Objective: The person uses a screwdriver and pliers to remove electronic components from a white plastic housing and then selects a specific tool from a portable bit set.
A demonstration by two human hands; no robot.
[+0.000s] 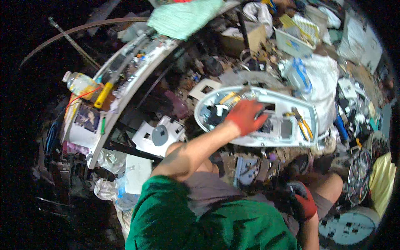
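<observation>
My left hand (245,117), in a red glove with a dark palm, is over the middle of a long white plastic housing (308,106) with a rounded left end. Its fingers point right and look apart, with nothing seen in them. Beneath and left of it, small black and clear pieces (216,112) and a yellow-handled tool (230,98) lie in the housing. Pliers (301,123) with yellow-orange handles rest at its right end. Near my lap, my right hand (305,202) is curled beside a dark shape; what it grips is lost in shadow.
A cluttered bench on the left carries a yellow-handled hammer (104,95), a plastic bottle (81,83) and a green cloth (183,18). White sacks (318,79), a crate (291,41) and scrap pieces lie beyond and right. A round pale cover (348,227) is at lower right.
</observation>
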